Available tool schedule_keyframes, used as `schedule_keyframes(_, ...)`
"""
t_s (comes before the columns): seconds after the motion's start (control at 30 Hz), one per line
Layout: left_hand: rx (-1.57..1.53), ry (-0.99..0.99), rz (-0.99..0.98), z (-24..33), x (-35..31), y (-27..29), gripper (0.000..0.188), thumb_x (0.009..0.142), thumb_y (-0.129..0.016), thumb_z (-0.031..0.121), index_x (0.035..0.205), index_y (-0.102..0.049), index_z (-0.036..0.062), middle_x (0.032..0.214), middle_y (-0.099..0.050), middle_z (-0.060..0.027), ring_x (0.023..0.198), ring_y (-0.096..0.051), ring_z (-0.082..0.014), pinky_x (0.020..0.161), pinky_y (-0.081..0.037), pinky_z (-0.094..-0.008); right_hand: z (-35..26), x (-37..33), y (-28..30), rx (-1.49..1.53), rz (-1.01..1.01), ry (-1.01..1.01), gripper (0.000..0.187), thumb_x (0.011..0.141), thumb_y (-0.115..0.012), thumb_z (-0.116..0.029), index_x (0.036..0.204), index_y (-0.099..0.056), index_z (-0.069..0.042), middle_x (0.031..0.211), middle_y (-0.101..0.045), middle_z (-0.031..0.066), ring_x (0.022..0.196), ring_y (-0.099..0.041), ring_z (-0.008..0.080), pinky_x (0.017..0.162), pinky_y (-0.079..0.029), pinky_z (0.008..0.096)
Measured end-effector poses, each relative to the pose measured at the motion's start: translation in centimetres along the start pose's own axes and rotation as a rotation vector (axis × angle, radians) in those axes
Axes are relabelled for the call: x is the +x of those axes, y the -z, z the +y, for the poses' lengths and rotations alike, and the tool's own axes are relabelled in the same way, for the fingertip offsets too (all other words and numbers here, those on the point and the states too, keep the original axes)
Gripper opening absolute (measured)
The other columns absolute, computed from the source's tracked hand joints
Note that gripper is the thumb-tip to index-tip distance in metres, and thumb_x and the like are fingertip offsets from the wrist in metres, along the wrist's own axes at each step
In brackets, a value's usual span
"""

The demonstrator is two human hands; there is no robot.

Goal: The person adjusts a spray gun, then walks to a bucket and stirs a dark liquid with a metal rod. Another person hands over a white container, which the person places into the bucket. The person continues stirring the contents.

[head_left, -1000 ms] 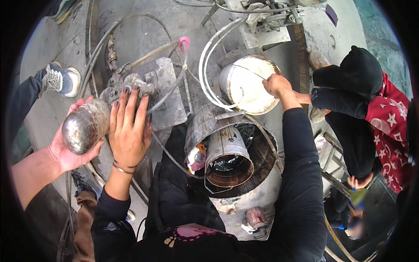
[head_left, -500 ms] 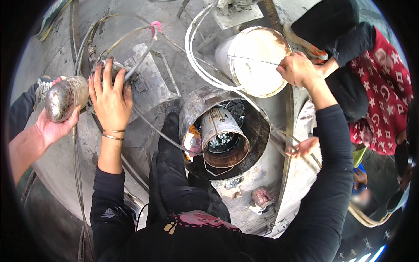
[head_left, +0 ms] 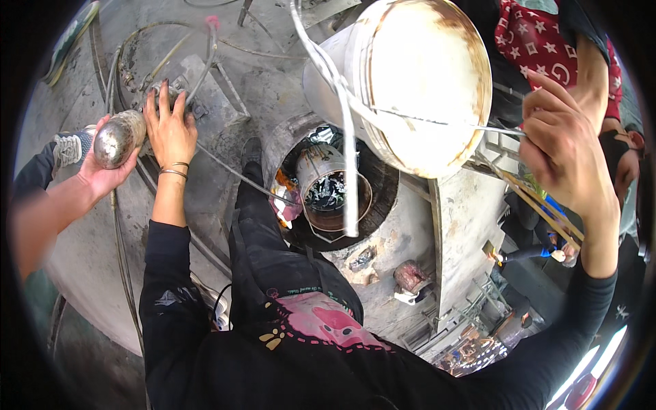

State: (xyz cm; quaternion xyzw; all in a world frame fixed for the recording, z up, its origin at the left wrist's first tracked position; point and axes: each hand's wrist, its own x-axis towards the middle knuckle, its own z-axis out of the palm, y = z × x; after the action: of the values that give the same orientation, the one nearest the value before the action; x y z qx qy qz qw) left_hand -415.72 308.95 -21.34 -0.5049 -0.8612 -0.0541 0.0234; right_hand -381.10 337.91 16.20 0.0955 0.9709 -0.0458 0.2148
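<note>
My right hand [head_left: 564, 140], at the right, is closed round the thin wire handle [head_left: 488, 128] of a large whitish bucket [head_left: 430, 82]. The bucket hangs tilted at the upper middle, its pale round face toward me. My left hand [head_left: 171, 130] lies with fingers spread over a dark metal fitting with hoses, whose details are mostly hidden under it. Right beside it another person's hand [head_left: 102, 167] holds a rounded, scuffed metal piece [head_left: 117, 145]. Below the bucket, a rusty metal pail [head_left: 321, 164] with dark shiny contents sits inside a wide dark-lined opening [head_left: 386, 205].
A pale hose [head_left: 350, 178] dangles in front of the bucket. Several hoses and cables [head_left: 123, 273] cross the grey curved surface at left. A reddish block [head_left: 410, 275] lies near the opening. A person in a red patterned garment [head_left: 536, 34] is close at the upper right.
My right hand has moved right and nearer, bringing the bucket up and closer. The pale hose now hangs down in front. My left hand stays at the fitting, fingers still spread.
</note>
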Motion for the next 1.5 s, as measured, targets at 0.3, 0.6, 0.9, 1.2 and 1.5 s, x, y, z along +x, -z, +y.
schedule_keyframes(0.3, -0.294, -0.013, 0.016, -0.7, -0.1, 0.9, 0.054, 0.086, -0.07, 0.009, 0.14, -0.063, 0.0146, 0.161, -0.043, -0.0132, 0.152, -0.031, -0.0404, 0.125, -0.028, -0.0512, -6.9, -4.9, 1.8, 0.125, 0.0, -0.209, 0.013, 0.071, -0.069, -0.006, 0.062, -0.06, -0.002, 0.062, -0.057, 0.0116, 0.084, -0.064, 0.0302, 0.114, -0.043, 0.0569)
schedule_keyframes(0.6, -0.861, -0.029, 0.182, 3.5, -1.3, 10.3, 0.038, 0.092, -0.067, 0.007, 0.13, -0.067, 0.0055, 0.13, -0.064, -0.0169, 0.129, -0.055, -0.0367, 0.111, -0.042, -0.0443, -9.0, -4.5, -2.9, 0.267, -0.133, -0.145, 0.018, 0.077, -0.073, -0.012, 0.063, -0.065, -0.004, 0.062, -0.06, 0.0057, 0.085, -0.065, 0.0279, 0.119, -0.036, 0.0617)
schedule_keyframes(0.9, -1.433, -0.699, -0.349, 19.5, -3.6, 21.9, 0.046, 0.086, -0.067, 0.001, 0.131, -0.058, -0.0031, 0.131, -0.062, -0.024, 0.118, -0.064, -0.0403, 0.105, -0.049, -0.0455, -9.3, -3.8, -9.0, 0.193, -0.08, -0.013, 0.02, 0.076, -0.072, -0.022, 0.066, -0.066, -0.006, 0.063, -0.064, 0.0072, 0.079, -0.065, 0.0282, 0.116, -0.042, 0.0512)
schedule_keyframes(1.2, -1.425, -0.425, -1.038, 26.3, -2.2, 17.2, 0.036, 0.085, -0.078, 0.007, 0.117, -0.063, 0.0047, 0.089, -0.068, -0.0004, 0.075, -0.057, -0.0075, 0.069, -0.049, -0.0254, -8.8, -2.1, -10.7, 0.185, -0.045, -0.145, 0.018, 0.078, -0.073, -0.035, 0.072, -0.073, -0.018, 0.066, -0.069, 0.0044, 0.072, -0.068, 0.0239, 0.093, -0.049, 0.0403)
schedule_keyframes(1.5, -1.45, -0.439, -0.921, 26.8, -2.0, 18.2, 0.037, 0.095, -0.071, -0.001, 0.131, -0.059, -0.0007, 0.121, -0.063, -0.0068, 0.093, -0.061, -0.0097, 0.08, -0.052, -0.0234, -16.6, -11.9, -22.0, 0.27, 1.273, -0.602, 0.013, 0.074, -0.07, -0.008, 0.086, -0.073, -0.006, 0.08, -0.069, 0.0046, 0.078, -0.064, 0.0231, 0.074, -0.05, 0.035)
